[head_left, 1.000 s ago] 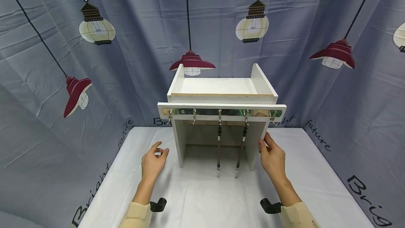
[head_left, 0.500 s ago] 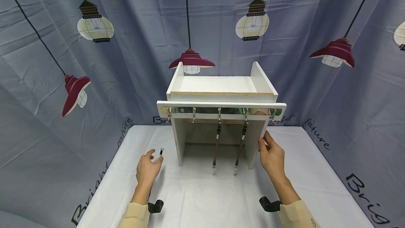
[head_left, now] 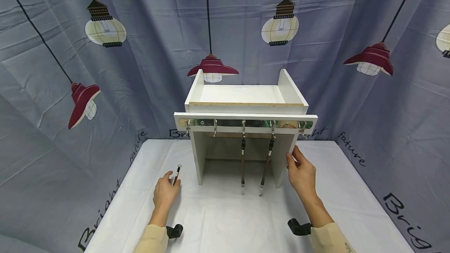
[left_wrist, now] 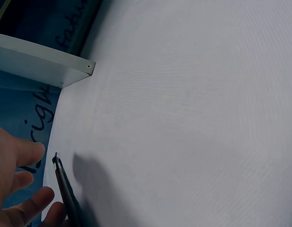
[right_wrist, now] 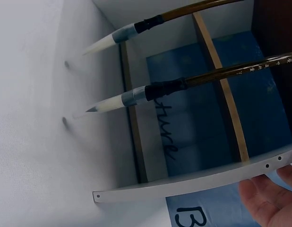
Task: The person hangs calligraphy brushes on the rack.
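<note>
A white wooden rack [head_left: 246, 96] stands on the table, with a hook rail [head_left: 246, 124] across its front. Two brushes [head_left: 242, 163] hang from the middle hooks, tips down; the right wrist view shows them [right_wrist: 136, 94] inside the rack. My left hand [head_left: 164, 192] is low over the cloth, left of the rack, and pinches a thin dark brush [head_left: 176, 175] with a ring at its end. In the left wrist view that brush [left_wrist: 64, 189] lies just above the cloth beside my fingers [left_wrist: 28, 205]. My right hand [head_left: 300, 171] grips the front edge of the rack's right side panel [right_wrist: 184, 183].
A white cloth [head_left: 232, 221] covers the table, which ends at grey curtains with lamp prints [head_left: 105, 30] on three sides. The outer hooks [head_left: 215, 127] on the rail hang bare. Black wrist mounts [head_left: 299, 227] sit at both my wrists.
My left hand has moved down and back toward me, lowering the ringed brush close to the cloth. My right hand has stayed on the rack's right panel.
</note>
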Tool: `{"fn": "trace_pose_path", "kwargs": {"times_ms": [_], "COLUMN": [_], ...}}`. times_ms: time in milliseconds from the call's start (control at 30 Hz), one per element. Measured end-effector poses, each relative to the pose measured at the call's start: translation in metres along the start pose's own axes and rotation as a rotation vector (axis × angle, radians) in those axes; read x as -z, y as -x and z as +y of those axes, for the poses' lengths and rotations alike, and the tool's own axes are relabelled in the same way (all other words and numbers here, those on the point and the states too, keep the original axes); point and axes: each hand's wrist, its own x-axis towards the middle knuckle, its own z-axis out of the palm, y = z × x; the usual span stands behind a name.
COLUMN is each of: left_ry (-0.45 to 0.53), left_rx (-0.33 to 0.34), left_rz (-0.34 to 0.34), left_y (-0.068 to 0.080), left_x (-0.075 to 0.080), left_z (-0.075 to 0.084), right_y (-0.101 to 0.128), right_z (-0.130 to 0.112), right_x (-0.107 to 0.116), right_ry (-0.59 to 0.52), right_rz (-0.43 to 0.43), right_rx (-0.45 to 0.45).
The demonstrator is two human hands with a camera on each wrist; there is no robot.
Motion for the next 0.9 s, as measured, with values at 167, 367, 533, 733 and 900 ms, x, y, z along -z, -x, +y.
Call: {"fn": "trace_pose_path", "kwargs": {"times_ms": [167, 367, 533, 733, 900], "left_ry": [-0.011, -0.026, -0.044, -0.08, -0.109], "left_rx": [0.016, 0.029, 0.035, 0.028, 0.022], "left_rz": [-0.01, -0.003, 0.01, 0.03, 0.042], "left_y": [-0.002, -0.006, -0.007, -0.009, -0.01], "left_x": [-0.005, -0.01, -0.015, -0.02, -0.023], "left_z": [-0.002, -0.005, -0.009, -0.009, -0.009], "right_y": [0.001, 0.002, 0.001, 0.001, 0.001], "right_z": [0.0, 0.0, 0.001, 0.0, 0.0], "right_x": [-0.001, -0.001, 0.0, 0.0, 0.001], "right_ry": [-0.004, -0.003, 0.007, 0.007, 0.011], "right_rz": [-0.001, -0.003, -0.003, 0.004, 0.006], "right_rx": [-0.005, -0.008, -0.011, -0.009, 0.0]}}
